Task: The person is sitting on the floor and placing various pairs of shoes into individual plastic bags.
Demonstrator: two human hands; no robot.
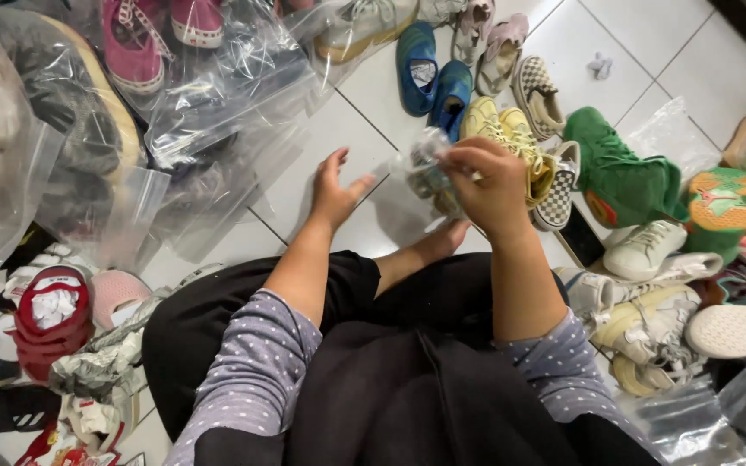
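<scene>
**A:** What do my hands have right now?

**B:** Your right hand [492,185] is closed round a crumpled clear plastic bag [425,168], pinching it near the top. Your left hand [337,192] is spread wide, fingers apart, holding nothing, just left of that bag and apart from it.

**A:** I see the bag hanging above the white tiled floor [321,164], in front of my black-clad knees. What sits around it?

**B:** Taking the bag as the mark: right behind it lies a pair of yellow shoes [511,138], partly hidden by your right hand. Beyond those stands a blue pair [433,78]. To the right of the bag is a checkered slip-on [559,194], then a green shoe [619,173], then a white sneaker [645,250].

**A:** And to the left of the bag?

**B:** Large clear bags [218,95] filled with shoes, well apart from it; pink shoes [135,43] show through one. Nearer you on that side, a red shoe [52,315] stuffed with white paper.
</scene>
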